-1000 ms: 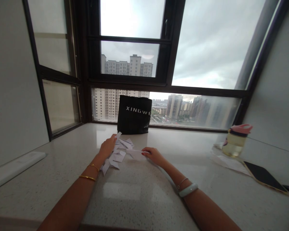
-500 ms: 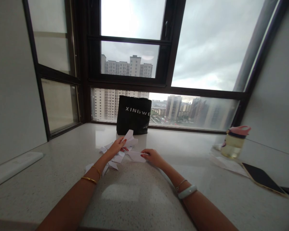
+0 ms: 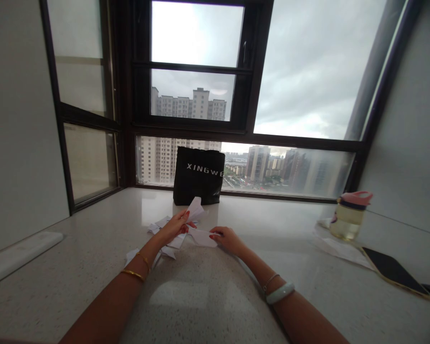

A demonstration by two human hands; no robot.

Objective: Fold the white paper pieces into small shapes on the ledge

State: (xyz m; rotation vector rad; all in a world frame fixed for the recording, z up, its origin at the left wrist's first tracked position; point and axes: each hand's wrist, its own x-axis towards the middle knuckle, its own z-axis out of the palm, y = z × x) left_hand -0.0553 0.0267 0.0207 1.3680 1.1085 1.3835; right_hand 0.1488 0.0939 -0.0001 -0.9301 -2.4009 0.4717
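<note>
My left hand [image 3: 175,226] is closed on a folded white paper [image 3: 194,208] that sticks up between thumb and fingers. To its right, my right hand [image 3: 228,239] pinches the right end of another white paper [image 3: 202,237], held low over the counter. The left end of that paper reaches close to my left fingertips; whether they touch it I cannot tell. Under and around my left hand lies a heap of folded white paper pieces [image 3: 169,252], partly hidden by the hand and wrist.
Behind the papers a black bag [image 3: 199,179] stands against the window. On the right are a bottle with a pink lid [image 3: 348,217], a white tissue [image 3: 338,248] and a dark phone [image 3: 394,271]. A long white object [image 3: 25,258] lies at the left on the speckled counter [image 3: 200,306].
The view has tilted up slightly, so everything sits a little lower. The paper in my left hand leans slightly more to the right. Both hands keep their papers.
</note>
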